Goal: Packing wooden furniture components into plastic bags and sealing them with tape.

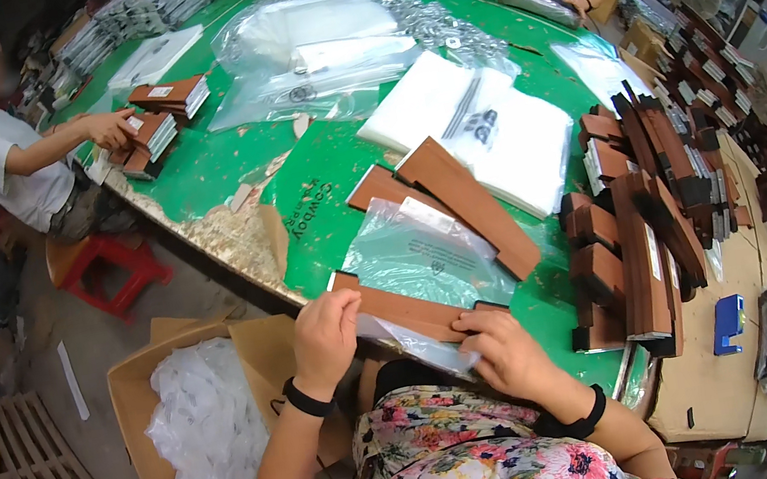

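Observation:
A flat brown wood-look board [406,311] lies along the table's near edge, between my hands. My left hand [324,341] is closed in a pinch at the board's left end; what lies between its fingertips is hidden. At the right end, my right hand [503,349] has its fingers over the board, gripping it, with thin clear film [410,338] along the near side beneath. Just beyond lies a clear plastic bag [421,251] with small print. Two more brown boards [475,209] rest past it, overlapping a stack of white plastic sleeves [514,141].
Piles of brown boards with black ends [625,260] stand at the right, near a blue tape dispenser [727,324]. An open carton [134,418] of crumpled plastic is at the lower left. One person handles boards [144,142] at far left; another holds a wrapped bundle [542,5].

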The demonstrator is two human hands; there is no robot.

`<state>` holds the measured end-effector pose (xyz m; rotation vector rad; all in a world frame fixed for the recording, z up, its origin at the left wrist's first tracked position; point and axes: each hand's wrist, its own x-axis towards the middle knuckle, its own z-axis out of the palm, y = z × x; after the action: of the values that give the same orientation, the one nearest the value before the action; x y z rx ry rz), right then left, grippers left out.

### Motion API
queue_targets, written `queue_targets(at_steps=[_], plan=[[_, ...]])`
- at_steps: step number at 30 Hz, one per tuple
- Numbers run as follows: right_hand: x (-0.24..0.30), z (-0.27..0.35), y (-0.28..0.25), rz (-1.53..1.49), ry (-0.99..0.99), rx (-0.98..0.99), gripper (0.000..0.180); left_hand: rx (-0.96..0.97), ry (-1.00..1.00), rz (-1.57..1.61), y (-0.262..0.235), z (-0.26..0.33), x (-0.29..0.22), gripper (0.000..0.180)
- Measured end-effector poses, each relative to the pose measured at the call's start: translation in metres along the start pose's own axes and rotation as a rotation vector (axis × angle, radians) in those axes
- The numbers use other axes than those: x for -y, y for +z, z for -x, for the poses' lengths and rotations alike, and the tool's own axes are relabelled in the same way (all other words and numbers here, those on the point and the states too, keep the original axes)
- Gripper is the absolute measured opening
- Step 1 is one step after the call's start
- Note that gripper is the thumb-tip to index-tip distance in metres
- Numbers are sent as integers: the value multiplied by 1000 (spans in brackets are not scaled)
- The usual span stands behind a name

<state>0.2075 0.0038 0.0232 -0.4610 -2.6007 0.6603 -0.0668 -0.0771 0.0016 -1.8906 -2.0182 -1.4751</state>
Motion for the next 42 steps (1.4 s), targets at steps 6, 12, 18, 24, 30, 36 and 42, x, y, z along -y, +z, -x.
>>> queue_targets(at_steps=[6, 12, 18, 24, 30, 36, 42], plan=[[0, -6, 11, -190, 442, -351, 18, -95, -127, 80, 16, -11, 9, 13], [-12, -14, 14, 68, 377, -413, 18, 276, -45, -44, 6, 2, -15, 69], [-17, -17, 14, 132, 362, -350, 20, 396, -13, -285, 17, -6, -21, 62], [-17, -23, 17, 205, 369, -334, 18, 360, -79, -142, 15, -8, -19, 46], [-14, -31, 16, 244, 367, -329, 20, 283, 311, -275, 22, 9, -36, 47], [-29, -43, -11, 338, 311, -516, 28, 484, 233, -163, 32, 13, -42, 59], [-75, -64, -18, 568, 492, -450, 38, 451, 227, -128, 33, 5, -44, 58]])
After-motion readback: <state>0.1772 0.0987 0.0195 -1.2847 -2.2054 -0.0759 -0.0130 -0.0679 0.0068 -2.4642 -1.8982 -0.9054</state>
